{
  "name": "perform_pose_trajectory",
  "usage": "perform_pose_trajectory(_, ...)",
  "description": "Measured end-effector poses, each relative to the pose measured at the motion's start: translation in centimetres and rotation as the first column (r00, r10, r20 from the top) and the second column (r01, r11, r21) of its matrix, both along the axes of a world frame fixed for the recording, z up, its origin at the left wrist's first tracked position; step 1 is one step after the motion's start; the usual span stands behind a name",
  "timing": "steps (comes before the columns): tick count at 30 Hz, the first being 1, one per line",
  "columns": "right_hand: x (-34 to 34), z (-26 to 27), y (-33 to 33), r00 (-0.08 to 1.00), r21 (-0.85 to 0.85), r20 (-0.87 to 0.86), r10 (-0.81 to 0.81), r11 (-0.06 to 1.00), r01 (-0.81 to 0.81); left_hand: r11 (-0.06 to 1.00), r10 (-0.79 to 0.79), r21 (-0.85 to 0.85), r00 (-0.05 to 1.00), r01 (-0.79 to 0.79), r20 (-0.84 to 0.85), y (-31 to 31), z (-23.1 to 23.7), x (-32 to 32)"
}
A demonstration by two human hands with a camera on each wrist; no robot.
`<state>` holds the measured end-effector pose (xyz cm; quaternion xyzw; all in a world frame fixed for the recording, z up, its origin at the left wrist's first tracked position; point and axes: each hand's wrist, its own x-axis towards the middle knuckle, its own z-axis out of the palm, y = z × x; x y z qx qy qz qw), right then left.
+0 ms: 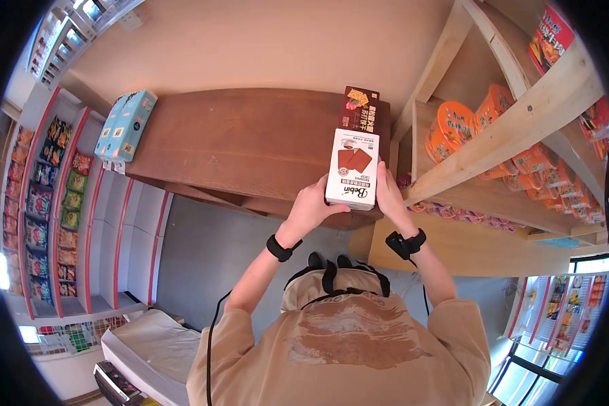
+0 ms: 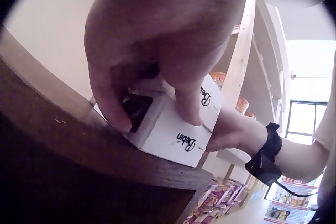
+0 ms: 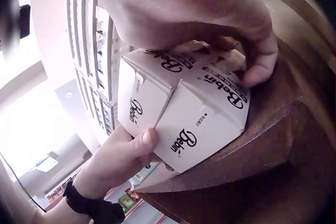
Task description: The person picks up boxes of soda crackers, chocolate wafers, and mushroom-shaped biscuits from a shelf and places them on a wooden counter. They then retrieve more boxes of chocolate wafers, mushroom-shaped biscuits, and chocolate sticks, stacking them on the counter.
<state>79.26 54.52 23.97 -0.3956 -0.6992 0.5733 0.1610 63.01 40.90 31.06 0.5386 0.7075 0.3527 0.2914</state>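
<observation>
Two white Bebin brownie crisp boxes (image 1: 354, 152) lie one on the other at the right end of a brown wooden cabinet top (image 1: 243, 135). My left hand (image 1: 311, 208) grips them from the left, its thumb on the near end. In the left wrist view its fingers curl over the side of a box (image 2: 168, 139). From the right, my right hand (image 1: 390, 193) holds the pair, fingers bent along the side in the right wrist view. Right behind the white boxes is a dark maroon biscuit box (image 1: 358, 108), partly covered by them in the head view.
Light-blue boxes (image 1: 125, 125) stand at the cabinet's left end. To the right, a wooden shelf frame (image 1: 494, 128) with orange noodle tubs (image 1: 450, 128) rises close beside my right hand. Snack racks (image 1: 54, 203) line the left side. A cable hangs from each wrist band.
</observation>
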Motion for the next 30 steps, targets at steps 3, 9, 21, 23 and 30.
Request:
perform_pose_trajectory(3,0.0,0.9,-0.2,0.999,0.015,-0.041,0.0,1.0,0.001,1.0,0.008,0.0,1.0,-0.008,0.002,-0.1,0.0,0.1)
perform_pose_trajectory(9,-0.1,4.8,-1.4,0.995,0.047,-0.082,-0.05,0.997,0.054,0.997,0.06,0.041,0.998,-0.059,-0.035,-0.7,-0.4,0.7)
perform_pose_trajectory(21,5.6,1.1,-5.3,0.932,-0.186,-0.156,-0.327,0.936,0.298,0.952,0.291,0.123,0.954,-0.28,-0.078,-6.5,-0.7,1.4)
perform_pose_trajectory(23,7.1,0.6,-6.5,0.937,-0.187,-0.103,-0.333,0.932,0.311,0.961,0.268,0.089,0.962,-0.263,-0.05,-7.9,-1.2,2.0)
perform_pose_trajectory(30,12.2,-4.9,-11.7,0.979,-0.328,0.166,-0.122,0.929,0.171,0.966,0.078,-0.245,0.997,-0.08,-0.016,-15.0,-9.4,4.8)
